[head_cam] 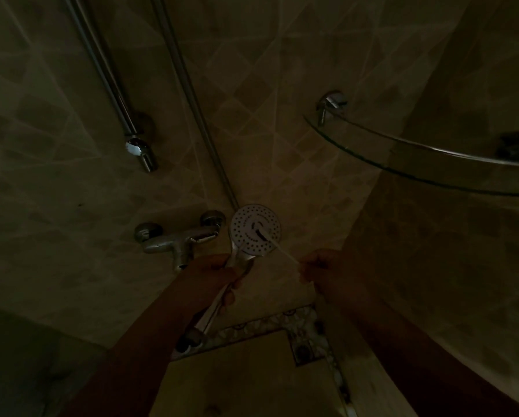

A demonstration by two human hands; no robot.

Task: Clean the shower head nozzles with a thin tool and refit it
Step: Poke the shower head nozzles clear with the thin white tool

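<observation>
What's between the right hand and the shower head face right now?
In the head view, only the thin stick spans that gap: the right hand pinches one end, and its tip rests on the shower head face. Behind it is bare tile.

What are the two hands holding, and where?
Left hand grips the shower head by its handle. Right hand pinches the thin stick at its near end.

Glossy chrome mixer tap (177,239), matt white shower head (254,230) face, perhaps plastic, clear glass shelf (402,159)
</observation>
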